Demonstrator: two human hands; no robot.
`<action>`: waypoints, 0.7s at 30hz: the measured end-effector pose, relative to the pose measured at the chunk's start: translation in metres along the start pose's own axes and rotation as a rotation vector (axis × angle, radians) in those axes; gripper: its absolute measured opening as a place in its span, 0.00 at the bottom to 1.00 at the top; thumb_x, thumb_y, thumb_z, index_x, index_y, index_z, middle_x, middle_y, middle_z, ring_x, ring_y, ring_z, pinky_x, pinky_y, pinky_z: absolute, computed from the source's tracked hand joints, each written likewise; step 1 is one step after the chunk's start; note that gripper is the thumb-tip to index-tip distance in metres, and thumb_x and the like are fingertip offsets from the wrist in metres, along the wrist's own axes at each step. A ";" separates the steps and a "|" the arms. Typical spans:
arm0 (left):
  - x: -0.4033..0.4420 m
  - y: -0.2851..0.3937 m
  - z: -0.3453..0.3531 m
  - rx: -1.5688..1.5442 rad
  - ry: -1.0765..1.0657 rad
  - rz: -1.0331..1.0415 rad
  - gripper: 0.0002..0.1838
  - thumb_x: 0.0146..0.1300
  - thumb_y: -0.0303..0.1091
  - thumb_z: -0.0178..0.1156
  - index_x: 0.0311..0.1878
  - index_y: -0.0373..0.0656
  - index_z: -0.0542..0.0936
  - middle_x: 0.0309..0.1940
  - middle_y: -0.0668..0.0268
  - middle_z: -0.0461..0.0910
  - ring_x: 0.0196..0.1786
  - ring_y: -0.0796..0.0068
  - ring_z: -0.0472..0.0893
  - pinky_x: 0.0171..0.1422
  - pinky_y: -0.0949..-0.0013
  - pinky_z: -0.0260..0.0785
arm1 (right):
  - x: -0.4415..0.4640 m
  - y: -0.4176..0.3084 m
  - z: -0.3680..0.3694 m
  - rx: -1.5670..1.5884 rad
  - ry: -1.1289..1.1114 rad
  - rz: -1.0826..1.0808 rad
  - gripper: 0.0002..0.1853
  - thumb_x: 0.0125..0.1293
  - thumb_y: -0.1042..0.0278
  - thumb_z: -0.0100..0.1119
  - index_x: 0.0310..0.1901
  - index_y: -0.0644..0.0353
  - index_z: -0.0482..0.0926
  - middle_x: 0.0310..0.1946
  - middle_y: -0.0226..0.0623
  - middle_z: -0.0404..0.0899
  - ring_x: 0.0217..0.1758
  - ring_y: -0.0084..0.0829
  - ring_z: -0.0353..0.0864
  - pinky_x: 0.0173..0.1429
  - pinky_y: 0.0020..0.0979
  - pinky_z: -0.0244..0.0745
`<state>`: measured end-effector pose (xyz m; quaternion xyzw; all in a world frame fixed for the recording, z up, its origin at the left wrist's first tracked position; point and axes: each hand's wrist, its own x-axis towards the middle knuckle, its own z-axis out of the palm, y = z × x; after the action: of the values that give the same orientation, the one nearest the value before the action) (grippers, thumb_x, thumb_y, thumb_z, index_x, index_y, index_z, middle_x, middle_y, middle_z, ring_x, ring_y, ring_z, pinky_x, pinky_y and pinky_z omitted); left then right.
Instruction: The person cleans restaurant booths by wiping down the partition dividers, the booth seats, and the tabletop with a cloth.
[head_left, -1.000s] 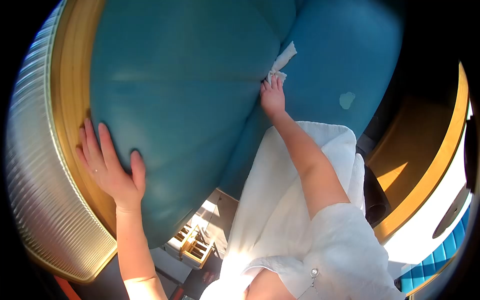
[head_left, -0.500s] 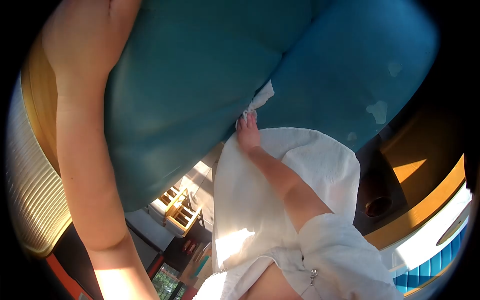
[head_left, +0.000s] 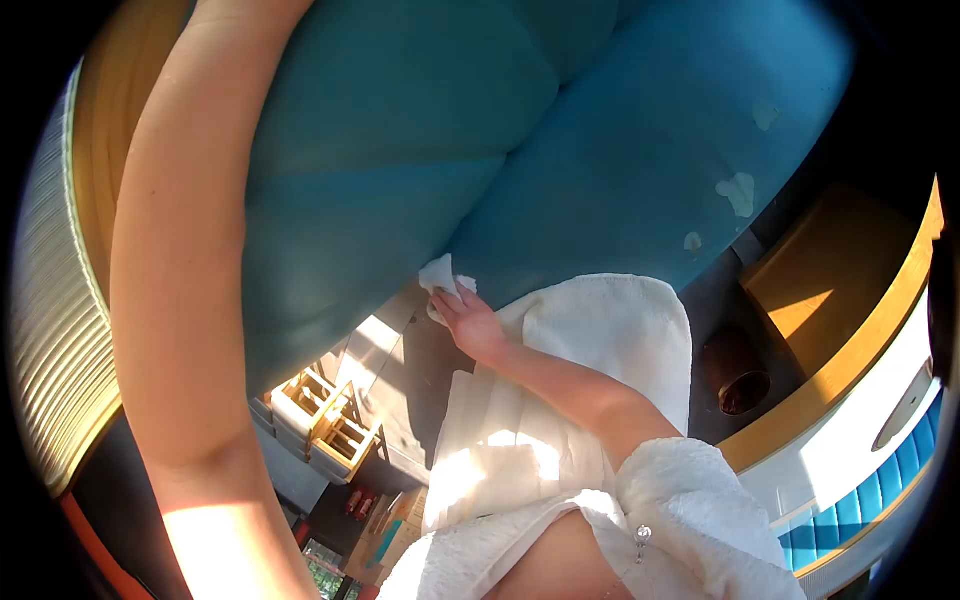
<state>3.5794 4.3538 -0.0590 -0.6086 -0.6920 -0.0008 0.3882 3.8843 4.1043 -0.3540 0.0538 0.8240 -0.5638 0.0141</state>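
My right hand [head_left: 474, 325] pinches a crumpled white tissue [head_left: 437, 272] at the near end of the crease between two teal padded surfaces. The left one is a darker upholstered panel [head_left: 380, 200], the right one a blue seat cushion [head_left: 600, 150] with several pale worn patches [head_left: 738, 194]. The tissue lies against their edge. On the left of the view my left arm [head_left: 185, 270] stretches upward along the darker panel. My left hand is beyond the top edge and out of sight.
Light wooden high chairs [head_left: 340, 425] stand on the floor at the lower left. A dark round bin [head_left: 738, 375] sits at the right beside a curved wooden edge [head_left: 810, 390]. A ribbed panel [head_left: 60, 340] runs along the far left. My white skirt [head_left: 620, 340] hangs below the cushion.
My right hand has slid down and left along the crease with the tissue, reaching its near end. The view has shifted slightly. My left arm stays stretched upward, its hand out of view.
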 end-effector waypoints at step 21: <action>-0.006 -0.006 -0.012 0.119 -0.217 0.125 0.31 0.63 0.49 0.48 0.60 0.32 0.69 0.52 0.44 0.74 0.55 0.46 0.73 0.60 0.50 0.62 | -0.036 0.072 0.043 -0.638 0.689 0.570 0.28 0.57 0.70 0.51 0.63 0.58 0.67 0.65 0.34 0.63 0.70 0.46 0.55 0.71 0.45 0.51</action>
<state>3.5801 4.3419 -0.0507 -0.6228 -0.6895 0.1304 0.3459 3.9263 4.0879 -0.4334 0.4493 0.8639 -0.2097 -0.0887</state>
